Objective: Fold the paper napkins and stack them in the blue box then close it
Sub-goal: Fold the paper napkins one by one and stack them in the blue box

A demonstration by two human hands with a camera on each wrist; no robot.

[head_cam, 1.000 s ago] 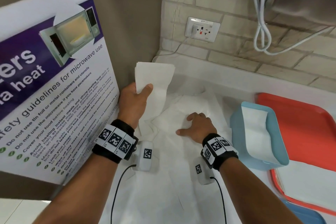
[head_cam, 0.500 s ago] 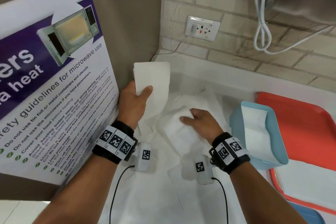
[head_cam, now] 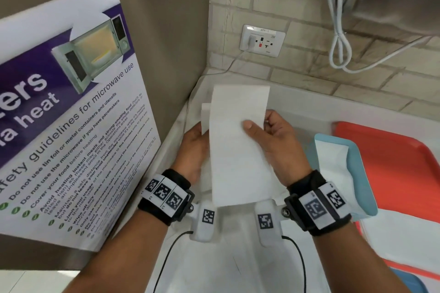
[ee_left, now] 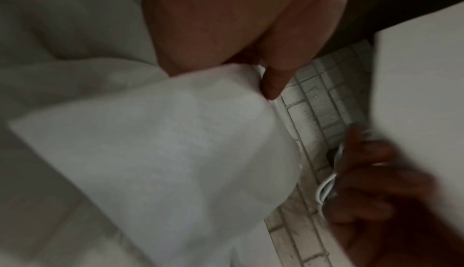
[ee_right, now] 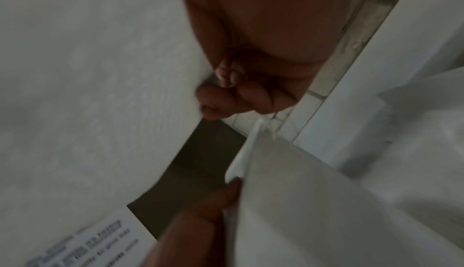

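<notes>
Both hands are raised over the counter, each holding a folded white napkin. My right hand (head_cam: pixel 273 135) pinches the long front napkin (head_cam: pixel 238 150), thumb on its face; its curled fingers (ee_right: pixel 226 100) show in the right wrist view. My left hand (head_cam: pixel 194 147) grips a second folded napkin (head_cam: pixel 205 116) just behind the first, thumb (ee_left: pixel 273 84) on the sheet (ee_left: pixel 163 152). The two napkins overlap. To the right stands the open blue box (head_cam: pixel 364 173), which holds a folded napkin (head_cam: pixel 331 162).
An orange tray (head_cam: pixel 392 154) lies behind and right of the box, with white sheets (head_cam: pixel 404 240) on its near part. Loose napkins (head_cam: pixel 238 257) cover the counter under my wrists. A microwave safety poster (head_cam: pixel 71 126) leans at the left. A blue piece (head_cam: pixel 409 280) shows at bottom right.
My right hand picked a folded napkin off the pile on the counter and lifted it in front of the one in my left hand. The left hand drifted slightly right.
</notes>
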